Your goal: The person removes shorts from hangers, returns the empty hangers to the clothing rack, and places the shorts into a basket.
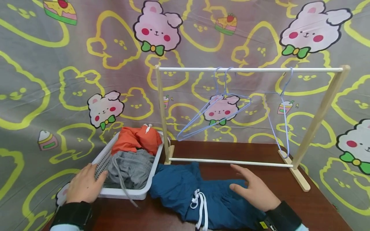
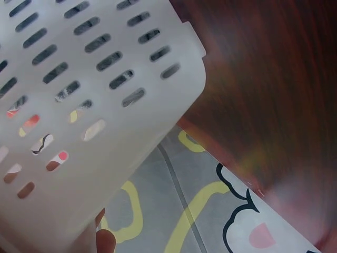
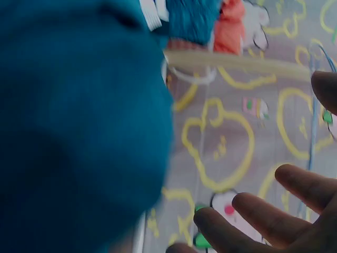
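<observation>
Blue shorts [image 1: 214, 199] with a white drawstring [image 1: 203, 205] lie crumpled on the brown table, in front of the clothes rack. My right hand [image 1: 255, 189] is over their right side, fingers spread and nothing held. In the right wrist view the blue cloth fills the left half, with the fingers [image 3: 263, 211] apart from it. A white slotted basket [image 1: 141, 194] stands to the left. At its left rim is my left hand [image 1: 85, 184], thumb out toward the front corner. The left wrist view shows the slotted basket wall [image 2: 68, 126] up close, with fingertips low beside it.
Inside the basket are an orange garment [image 1: 136, 139] and a grey garment [image 1: 133, 168], whose cord hangs over the front rim. Behind the shorts stands a rack with a white top rail [image 1: 254, 69]. Two blue hangers [image 1: 199, 118] hang mid-rail, another hanger [image 1: 286, 125] farther right.
</observation>
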The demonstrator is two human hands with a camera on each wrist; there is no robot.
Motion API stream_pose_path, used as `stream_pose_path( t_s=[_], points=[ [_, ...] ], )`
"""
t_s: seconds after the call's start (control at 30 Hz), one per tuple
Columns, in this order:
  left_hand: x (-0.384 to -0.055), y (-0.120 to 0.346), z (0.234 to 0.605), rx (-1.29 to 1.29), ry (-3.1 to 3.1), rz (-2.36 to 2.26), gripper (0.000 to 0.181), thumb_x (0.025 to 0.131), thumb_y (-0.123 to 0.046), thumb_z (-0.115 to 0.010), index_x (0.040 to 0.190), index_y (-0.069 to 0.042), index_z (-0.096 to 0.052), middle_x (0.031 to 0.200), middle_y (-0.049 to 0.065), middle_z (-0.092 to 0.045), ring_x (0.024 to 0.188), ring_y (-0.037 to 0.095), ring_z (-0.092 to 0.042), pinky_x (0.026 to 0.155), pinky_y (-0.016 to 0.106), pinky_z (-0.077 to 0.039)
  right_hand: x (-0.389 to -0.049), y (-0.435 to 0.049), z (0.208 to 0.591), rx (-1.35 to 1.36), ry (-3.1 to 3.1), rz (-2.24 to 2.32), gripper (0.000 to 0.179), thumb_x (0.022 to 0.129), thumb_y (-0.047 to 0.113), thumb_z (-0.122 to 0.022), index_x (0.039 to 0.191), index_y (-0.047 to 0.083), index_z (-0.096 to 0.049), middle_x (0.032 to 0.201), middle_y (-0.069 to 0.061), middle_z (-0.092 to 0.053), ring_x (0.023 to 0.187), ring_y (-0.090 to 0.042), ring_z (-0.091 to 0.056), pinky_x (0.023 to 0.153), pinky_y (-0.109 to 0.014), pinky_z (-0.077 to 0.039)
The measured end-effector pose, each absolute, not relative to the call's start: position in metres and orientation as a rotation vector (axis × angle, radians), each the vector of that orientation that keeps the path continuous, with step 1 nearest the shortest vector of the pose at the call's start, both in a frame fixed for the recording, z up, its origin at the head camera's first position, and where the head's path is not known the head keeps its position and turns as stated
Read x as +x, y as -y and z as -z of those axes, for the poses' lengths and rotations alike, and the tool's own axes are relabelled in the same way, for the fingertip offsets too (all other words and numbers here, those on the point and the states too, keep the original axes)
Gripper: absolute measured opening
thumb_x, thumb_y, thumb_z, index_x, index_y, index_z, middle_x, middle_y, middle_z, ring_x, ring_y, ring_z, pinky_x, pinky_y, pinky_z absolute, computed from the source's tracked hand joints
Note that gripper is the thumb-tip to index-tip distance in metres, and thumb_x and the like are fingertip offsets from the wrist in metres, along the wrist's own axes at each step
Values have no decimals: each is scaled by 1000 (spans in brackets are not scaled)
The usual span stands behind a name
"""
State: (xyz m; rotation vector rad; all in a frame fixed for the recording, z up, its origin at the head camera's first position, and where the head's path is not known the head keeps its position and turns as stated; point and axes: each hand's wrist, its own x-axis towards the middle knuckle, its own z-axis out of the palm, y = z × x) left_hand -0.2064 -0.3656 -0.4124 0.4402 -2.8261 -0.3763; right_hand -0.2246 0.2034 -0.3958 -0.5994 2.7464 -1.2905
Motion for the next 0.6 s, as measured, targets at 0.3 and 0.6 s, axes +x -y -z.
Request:
stream_pose_path(
  t_s=[0.3,0.6],
  points=[
    [-207,364,412,452,2835,377,80,104,-53,-42,141,18,-37,147,42,-29,134,59,-28,109,70,-21,-229,-143,411,-698,-2665,1057,83,87,48,-77,156,22,-40,154,-14,-41,130,-40,-49,97,-66,-44],
    [-206,365,411,451,2844,386,81,104,-52,-43,141,19,-37,146,43,-28,134,59,-27,109,70,-20,-236,-101,432,-758,-2750,616,98,73,62,-83,156,36,-37,154,-17,-42,107,-37,-64,81,-56,-54]
  ],
)
